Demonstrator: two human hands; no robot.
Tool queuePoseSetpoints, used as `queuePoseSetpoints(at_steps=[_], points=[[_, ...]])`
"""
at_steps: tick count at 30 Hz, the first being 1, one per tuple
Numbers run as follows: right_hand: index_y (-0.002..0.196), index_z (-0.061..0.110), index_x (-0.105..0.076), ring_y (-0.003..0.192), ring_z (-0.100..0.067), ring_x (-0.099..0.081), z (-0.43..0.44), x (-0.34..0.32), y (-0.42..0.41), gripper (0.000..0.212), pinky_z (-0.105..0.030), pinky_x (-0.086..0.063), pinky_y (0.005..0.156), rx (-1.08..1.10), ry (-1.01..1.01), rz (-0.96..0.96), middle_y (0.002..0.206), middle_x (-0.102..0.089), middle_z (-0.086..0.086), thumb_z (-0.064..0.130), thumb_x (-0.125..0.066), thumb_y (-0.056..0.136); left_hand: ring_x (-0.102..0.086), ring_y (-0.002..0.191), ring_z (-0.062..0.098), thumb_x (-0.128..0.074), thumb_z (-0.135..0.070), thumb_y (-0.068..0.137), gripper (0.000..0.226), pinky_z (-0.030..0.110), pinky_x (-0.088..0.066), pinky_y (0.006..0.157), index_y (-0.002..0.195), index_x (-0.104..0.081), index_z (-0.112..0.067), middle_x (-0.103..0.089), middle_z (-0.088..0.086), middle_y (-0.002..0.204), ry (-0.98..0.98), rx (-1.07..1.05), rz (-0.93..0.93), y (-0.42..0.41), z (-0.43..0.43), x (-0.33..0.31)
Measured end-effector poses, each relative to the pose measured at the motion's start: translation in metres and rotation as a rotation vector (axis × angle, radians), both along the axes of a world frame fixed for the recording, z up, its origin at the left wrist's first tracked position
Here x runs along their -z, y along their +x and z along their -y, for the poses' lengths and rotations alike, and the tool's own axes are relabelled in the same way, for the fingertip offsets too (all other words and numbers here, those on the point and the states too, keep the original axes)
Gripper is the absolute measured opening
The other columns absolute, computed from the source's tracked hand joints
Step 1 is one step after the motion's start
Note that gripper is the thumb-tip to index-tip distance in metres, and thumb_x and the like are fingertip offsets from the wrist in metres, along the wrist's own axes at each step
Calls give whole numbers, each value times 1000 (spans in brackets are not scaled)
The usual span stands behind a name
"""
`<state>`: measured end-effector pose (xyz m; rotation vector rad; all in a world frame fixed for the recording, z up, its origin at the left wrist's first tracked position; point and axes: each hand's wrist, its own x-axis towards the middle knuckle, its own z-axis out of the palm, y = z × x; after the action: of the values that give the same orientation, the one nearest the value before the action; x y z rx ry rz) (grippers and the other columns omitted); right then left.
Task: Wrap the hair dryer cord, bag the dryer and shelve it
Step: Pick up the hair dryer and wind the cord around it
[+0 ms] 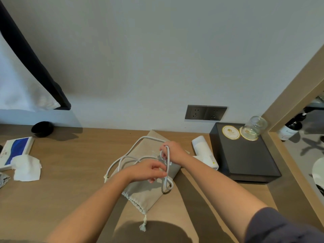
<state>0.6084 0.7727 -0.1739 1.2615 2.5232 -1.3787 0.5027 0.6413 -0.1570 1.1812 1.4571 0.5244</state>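
White cord lies in loose loops over a beige drawstring bag on the wooden desk. The left hand pinches a hanging loop of the cord between thumb and fingers, while the right hand curls closed around the same strand higher up. The white hair dryer rests just beside the bag, against a black tray; the right forearm hides its lower part, so where cord meets dryer cannot be seen. An upturned glass stands on the tray. Tissues lie far left.
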Motion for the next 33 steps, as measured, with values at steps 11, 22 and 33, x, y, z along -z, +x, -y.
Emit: queuePoseSetpoints(at_steps=[11,22,33], points=[[101,11,-66,71,-13,-60,-11,4,15,23,-28,-50,72,-2,-56,1,81,-66,-1,19,-45,102,-46,48,11,-46,-34,97,41,32,-42,61,59,-46,-18,-47,-5,49,165,-264,-225,-34,6,1],[114,7,-65,91,-19,-55,1,36,38,25,-31,-49,72,54,-110,141,95,-60,-7,18,-48,99,-32,51,13,-52,-46,91,49,32,-26,55,57,-34,-17,-34,-3,53,280,-300,-505,-38,1,2],[114,4,-49,93,-27,-56,-6,71,63,25,-40,-55,86,1171,-861,-123,88,-53,-14,15,-61,94,-37,53,14,-47,-41,95,46,33,-28,55,58,-36,-17,-38,-4,54,291,-242,-565,-35,-12,4]])
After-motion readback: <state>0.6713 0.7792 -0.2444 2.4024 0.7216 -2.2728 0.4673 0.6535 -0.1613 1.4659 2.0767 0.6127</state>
